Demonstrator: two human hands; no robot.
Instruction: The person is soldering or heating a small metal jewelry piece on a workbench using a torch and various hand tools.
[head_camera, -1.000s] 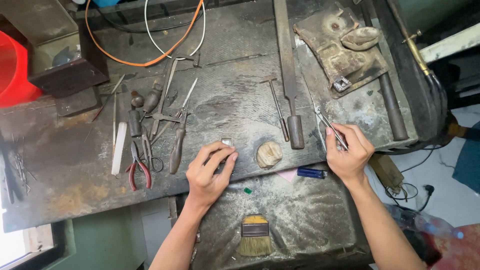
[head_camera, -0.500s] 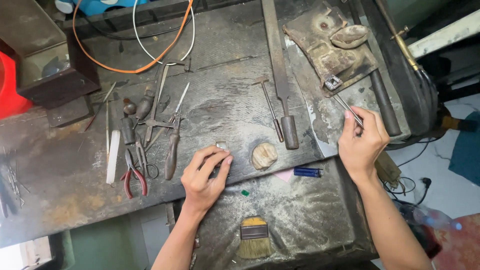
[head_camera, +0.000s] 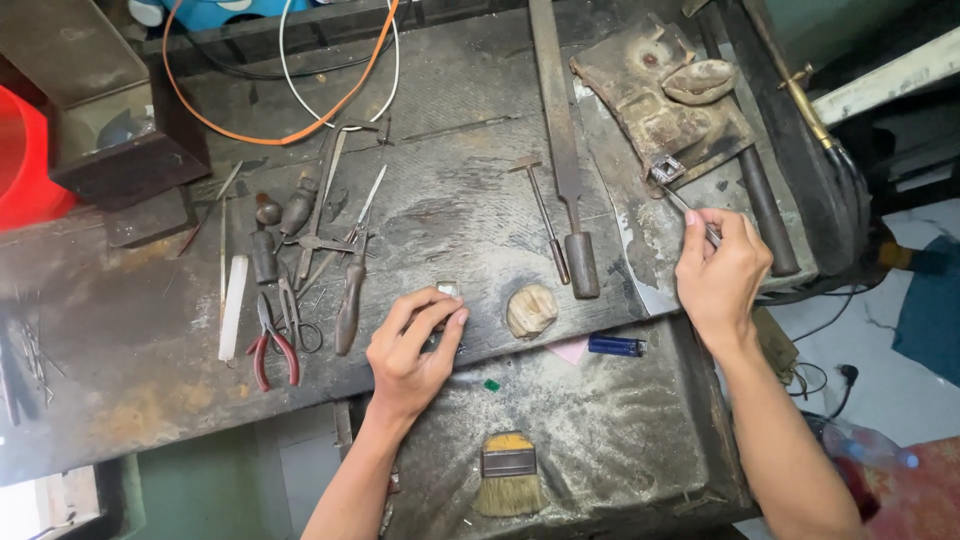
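My left hand (head_camera: 412, 348) rests on the worn dark workbench (head_camera: 470, 210), fingers closed over a small metal piece (head_camera: 447, 290) at the bench's front edge. My right hand (head_camera: 720, 275) pinches thin metal tweezers (head_camera: 690, 205) whose tips hold a small square metal ring-like part (head_camera: 666, 170) over a charred block (head_camera: 655, 100). A pale rounded lump (head_camera: 531, 308) lies between the hands.
Pliers with red handles (head_camera: 270, 345), scissors, files and gravers (head_camera: 320, 240) lie left of my left hand. A small hammer (head_camera: 540, 205) and a long file (head_camera: 565, 160) lie centre. A blue lighter (head_camera: 615, 346), a brush (head_camera: 508, 470), orange and white cables (head_camera: 290, 110), a torch (head_camera: 815, 110).
My right hand has moved up and to the right with the tweezers, bringing the small part onto the charred block. My left hand has stayed in place.
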